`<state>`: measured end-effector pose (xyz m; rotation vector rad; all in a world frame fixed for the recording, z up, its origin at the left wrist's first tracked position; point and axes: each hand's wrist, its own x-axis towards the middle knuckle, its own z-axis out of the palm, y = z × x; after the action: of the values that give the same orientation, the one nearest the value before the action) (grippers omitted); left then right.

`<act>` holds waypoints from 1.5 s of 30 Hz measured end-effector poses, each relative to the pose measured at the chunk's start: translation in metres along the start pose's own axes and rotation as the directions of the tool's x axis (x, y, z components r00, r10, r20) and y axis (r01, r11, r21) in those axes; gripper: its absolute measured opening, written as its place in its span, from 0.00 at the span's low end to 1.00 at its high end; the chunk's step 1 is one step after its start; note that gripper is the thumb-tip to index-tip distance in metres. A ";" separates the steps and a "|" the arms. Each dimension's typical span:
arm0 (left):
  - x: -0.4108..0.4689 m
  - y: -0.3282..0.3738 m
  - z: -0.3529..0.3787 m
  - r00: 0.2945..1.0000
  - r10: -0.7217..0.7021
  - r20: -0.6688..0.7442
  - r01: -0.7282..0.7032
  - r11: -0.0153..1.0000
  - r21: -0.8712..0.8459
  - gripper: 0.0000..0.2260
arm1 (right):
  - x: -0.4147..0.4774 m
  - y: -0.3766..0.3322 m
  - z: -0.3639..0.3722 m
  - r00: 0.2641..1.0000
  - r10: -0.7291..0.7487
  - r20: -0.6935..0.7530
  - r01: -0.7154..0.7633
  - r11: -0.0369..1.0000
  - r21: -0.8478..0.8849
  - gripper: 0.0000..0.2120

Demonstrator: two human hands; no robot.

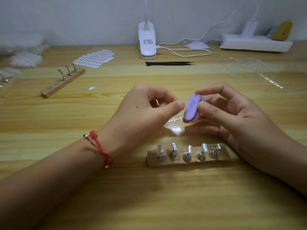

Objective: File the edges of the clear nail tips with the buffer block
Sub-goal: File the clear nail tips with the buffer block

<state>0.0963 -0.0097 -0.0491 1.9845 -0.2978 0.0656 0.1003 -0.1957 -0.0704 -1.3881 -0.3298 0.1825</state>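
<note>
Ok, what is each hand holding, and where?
The right hand pinches the purple buffer block by its rim, forefinger on top, thumb at the side. Whether the left hand pinches anything cannot be told.

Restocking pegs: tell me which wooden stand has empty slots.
The far-left stand: only three pegs, with two metal spots bare. The near stand holds five.

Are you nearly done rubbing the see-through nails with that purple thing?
Not nearly. Maybe done: one clear tip sits on the leftmost peg of the near stand; whether its edges are filed can't be seen. In hand: the right hand holds the purple buffer block beside the left hand, whose fingers pinch together; whatever they pinch is too small to see. Left: the other four pegs carry no tip.
</note>
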 end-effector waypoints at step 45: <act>-0.012 0.022 -0.015 0.860 0.486 0.155 -0.508 0.795 0.330 0.08 | -0.003 -0.019 0.000 0.949 0.196 0.247 -0.173 0.979 -0.111 0.11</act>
<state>0.0805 -0.0026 -0.0260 2.2225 -0.9062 0.4258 0.0959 -0.2001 -0.0526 -1.4859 -0.4264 0.5115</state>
